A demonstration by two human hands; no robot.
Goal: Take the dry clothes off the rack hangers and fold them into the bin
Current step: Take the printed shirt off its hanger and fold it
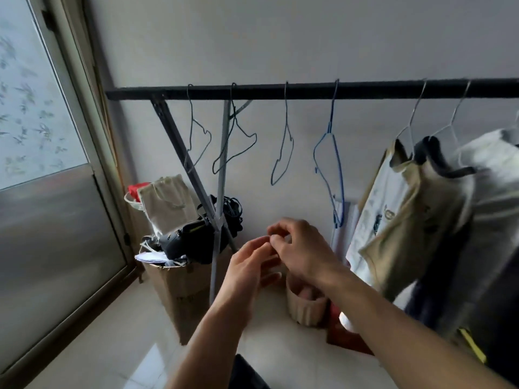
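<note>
A black rack bar (309, 90) runs across the view. Several bare wire hangers hang from it, among them a blue hanger (331, 153). At the right, clothes still hang: a beige printed shirt (398, 220), a dark garment (438, 161) behind it and a pale grey one (494, 169). My left hand (247, 265) and my right hand (297, 248) meet below the bar, fingertips touching. The right hand's thumb and forefinger are pinched together; what they pinch is too small to see. The left hand's fingers are relaxed and hold nothing.
A cardboard box (179, 290) stuffed with bags and cables stands by the grey rack legs (219, 209). A small beige basket (306, 307) and a red object (345, 332) sit on the pale tiled floor. A sliding door (50, 220) fills the left.
</note>
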